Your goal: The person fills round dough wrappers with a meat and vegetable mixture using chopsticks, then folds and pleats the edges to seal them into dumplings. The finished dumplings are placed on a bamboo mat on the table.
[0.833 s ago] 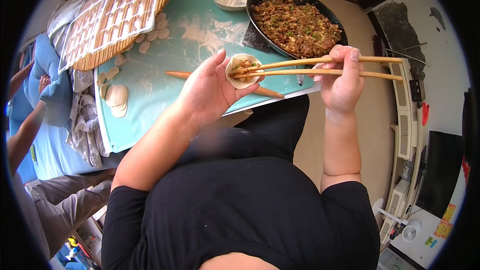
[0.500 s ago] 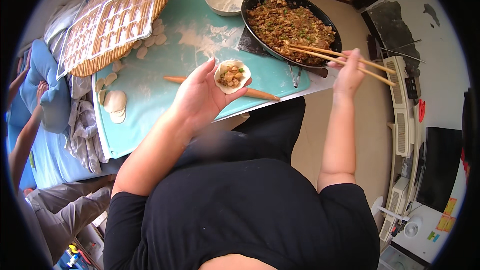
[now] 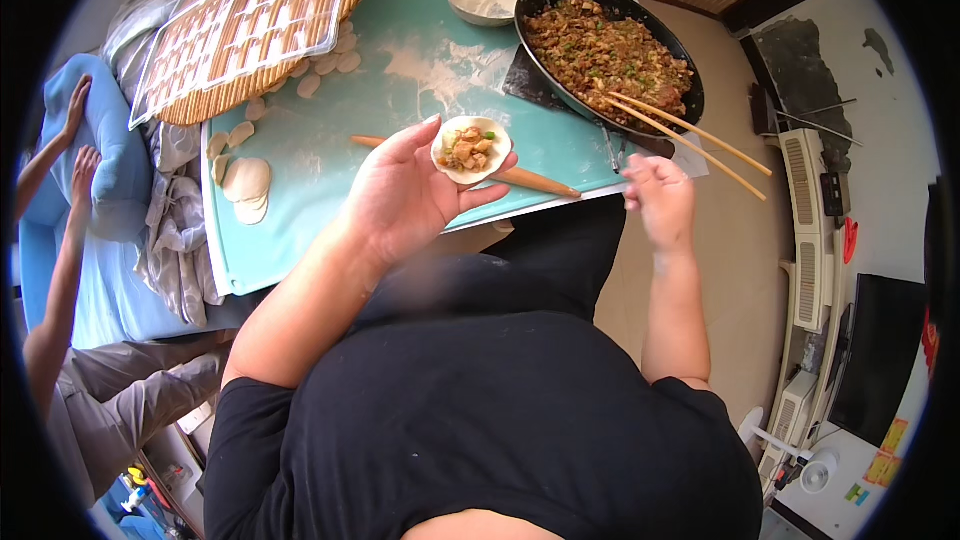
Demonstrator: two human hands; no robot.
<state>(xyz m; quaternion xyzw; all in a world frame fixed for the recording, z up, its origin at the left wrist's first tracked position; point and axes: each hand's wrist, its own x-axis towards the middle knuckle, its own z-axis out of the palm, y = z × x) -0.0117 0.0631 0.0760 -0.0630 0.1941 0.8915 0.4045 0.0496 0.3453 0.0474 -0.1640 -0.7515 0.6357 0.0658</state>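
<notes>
— So, the dumpling wrapper (image 3: 470, 149)?

— Centre of the frame, cupped on my left hand (image 3: 405, 198), fingers curled under it. Thin, soft dough, I'd guess — easily torn; best pinched at the rim. Round, pale, with a mound of chopped filling.

— And the right hand (image 3: 657, 202)?

— Loosely curled, empty, right of centre — chopsticks (image 3: 688, 140) rest on the black pan (image 3: 606, 48) above, over the teal mat (image 3: 330, 200).

Black short-sleeved shirt, black trousers, forearms bare.
</notes>
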